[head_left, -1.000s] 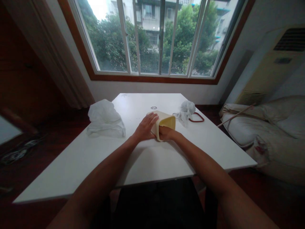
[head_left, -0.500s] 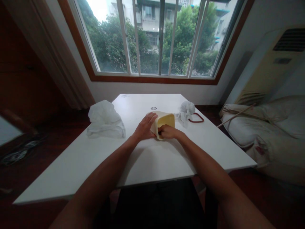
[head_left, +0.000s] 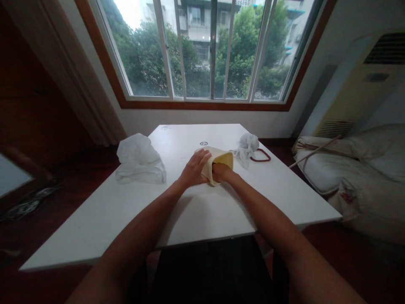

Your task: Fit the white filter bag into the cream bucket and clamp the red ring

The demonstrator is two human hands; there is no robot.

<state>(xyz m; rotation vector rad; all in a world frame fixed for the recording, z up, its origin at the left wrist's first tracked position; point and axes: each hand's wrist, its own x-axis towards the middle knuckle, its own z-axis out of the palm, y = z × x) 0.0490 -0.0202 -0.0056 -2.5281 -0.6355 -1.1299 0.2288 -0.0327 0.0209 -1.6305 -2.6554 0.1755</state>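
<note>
A pale yellow plastic container (head_left: pixel 228 158) lies tipped on its side on the white table (head_left: pixel 205 215), its open mouth turned toward me. My left hand (head_left: pixel 196 167) grips its left side, with the fingers laid over the upper wall. Into the mouth reaches my right hand (head_left: pixel 222 172); its fingers are hidden inside the container, and I cannot see whether they hold anything. To the right, a crumpled whitish plastic bag (head_left: pixel 247 145) rests beside a dark red ring-shaped loop (head_left: pixel 261 157).
A larger translucent plastic bag (head_left: pixel 139 158) sits on the table's left part. A small dark round mark (head_left: pixel 203 143) shows behind the container. Large white sacks (head_left: pixel 357 169) with a thin stick (head_left: pixel 316 151) stand off the right edge, and a window (head_left: pixel 202 55) faces me.
My right hand has gone deeper into the container, so its fingers are now hidden. The container has tilted slightly; my left hand keeps its hold.
</note>
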